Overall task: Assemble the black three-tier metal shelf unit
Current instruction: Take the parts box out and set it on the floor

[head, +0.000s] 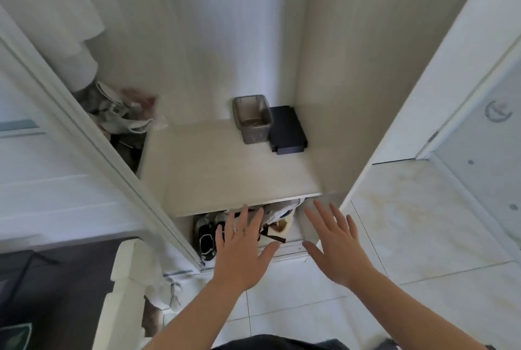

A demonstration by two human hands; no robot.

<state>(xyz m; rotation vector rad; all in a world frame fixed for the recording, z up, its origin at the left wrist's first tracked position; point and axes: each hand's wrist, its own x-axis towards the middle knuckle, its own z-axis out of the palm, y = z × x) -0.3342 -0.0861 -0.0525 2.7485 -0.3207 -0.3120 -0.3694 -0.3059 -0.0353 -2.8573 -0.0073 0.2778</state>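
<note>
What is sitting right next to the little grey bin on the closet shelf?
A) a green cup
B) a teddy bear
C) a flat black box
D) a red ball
C: a flat black box lies just beside the grey bin, on its right, at the back of the shelf.
</note>
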